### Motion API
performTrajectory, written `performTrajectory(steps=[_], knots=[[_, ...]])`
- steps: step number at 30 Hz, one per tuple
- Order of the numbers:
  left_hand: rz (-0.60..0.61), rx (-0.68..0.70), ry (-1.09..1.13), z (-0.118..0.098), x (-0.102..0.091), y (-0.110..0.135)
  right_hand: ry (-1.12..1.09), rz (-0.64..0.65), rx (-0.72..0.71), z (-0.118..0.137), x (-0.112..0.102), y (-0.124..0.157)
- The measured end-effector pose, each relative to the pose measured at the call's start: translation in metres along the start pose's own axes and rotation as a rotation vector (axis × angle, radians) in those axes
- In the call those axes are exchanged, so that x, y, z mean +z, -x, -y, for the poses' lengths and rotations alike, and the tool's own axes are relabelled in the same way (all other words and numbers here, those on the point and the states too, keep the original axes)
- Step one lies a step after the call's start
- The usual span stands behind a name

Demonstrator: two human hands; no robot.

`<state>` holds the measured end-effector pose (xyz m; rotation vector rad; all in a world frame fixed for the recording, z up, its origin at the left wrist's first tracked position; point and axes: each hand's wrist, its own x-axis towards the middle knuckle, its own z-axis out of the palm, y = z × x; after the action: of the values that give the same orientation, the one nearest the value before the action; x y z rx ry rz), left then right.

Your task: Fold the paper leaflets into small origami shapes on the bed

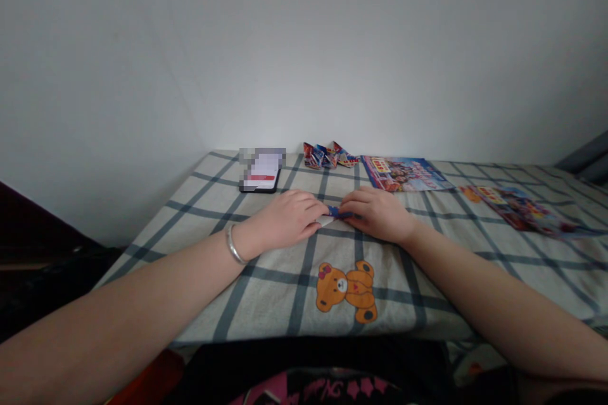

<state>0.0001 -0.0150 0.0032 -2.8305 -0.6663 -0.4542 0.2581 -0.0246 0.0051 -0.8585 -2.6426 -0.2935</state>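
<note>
The left hand (291, 218) and the right hand (377, 212) are pinching a narrow blue-and-white paper strip (334, 211) between them, above the checked tablecloth (266, 313). This strip is looking partly folded; whether its folding is complete, one cannot tell. Behind, some folded papers (327, 156) are lying already shaped, while a printed sheet (406, 174) and another sheet (527, 210) are lying flat, apparently not folded.
</note>
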Motion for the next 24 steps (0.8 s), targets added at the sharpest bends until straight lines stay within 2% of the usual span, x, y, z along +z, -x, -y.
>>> performTrajectory(steps=[4, 10, 14, 17, 20, 24], knots=[[-0.009, 0.000, 0.072, -0.0013, -0.0026, 0.0004, 0.013, 0.003, 0.003, 0.0016, -0.0015, -0.0014], [-0.050, -0.022, 0.042, -0.0017, -0.0003, 0.0012, 0.036, -0.081, 0.153, 0.0017, -0.0022, 0.0008], [-0.138, -0.110, 0.003, -0.0013, 0.0046, 0.0020, -0.025, -0.134, 0.255, 0.0017, -0.0010, 0.0017], [-0.195, -0.199, 0.046, -0.0024, 0.0057, 0.0025, -0.045, -0.223, 0.290, 0.0017, -0.0009, 0.0013], [-0.223, -0.262, 0.140, -0.0037, 0.0055, 0.0020, -0.040, -0.280, 0.267, 0.0034, -0.0021, 0.0001], [-0.229, -0.297, 0.301, -0.0034, 0.0060, -0.0009, -0.064, -0.121, 0.084, 0.0093, -0.0027, -0.0030]])
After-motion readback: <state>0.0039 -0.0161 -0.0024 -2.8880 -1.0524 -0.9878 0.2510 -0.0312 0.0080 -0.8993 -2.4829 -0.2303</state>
